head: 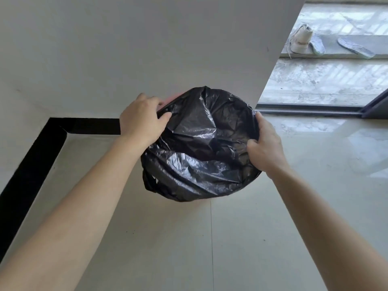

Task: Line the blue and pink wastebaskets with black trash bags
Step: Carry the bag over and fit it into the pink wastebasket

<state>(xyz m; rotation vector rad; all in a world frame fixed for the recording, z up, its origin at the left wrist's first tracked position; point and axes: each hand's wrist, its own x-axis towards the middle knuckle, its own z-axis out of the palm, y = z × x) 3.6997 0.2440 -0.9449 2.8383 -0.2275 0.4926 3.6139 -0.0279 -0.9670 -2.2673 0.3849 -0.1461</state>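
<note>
A black trash bag (199, 143) covers nearly all of the pink wastebasket (170, 99), which stands on the floor by the wall; only a sliver of pink rim shows at the upper left. My left hand (142, 120) grips the bag's edge over that pink rim. On the opposite side, my right hand (264, 145) pinches the bag against the rim. The bag's mouth is spread open and its folds sag inside. A bag handle hangs loose at the lower left. The blue wastebasket is not in view.
A white wall (126, 49) with a black baseboard (37, 156) runs behind and to the left. A glass door track (310, 109) lies to the right, with a shoe (301, 42) and insoles (354, 48) on the ledge beyond it.
</note>
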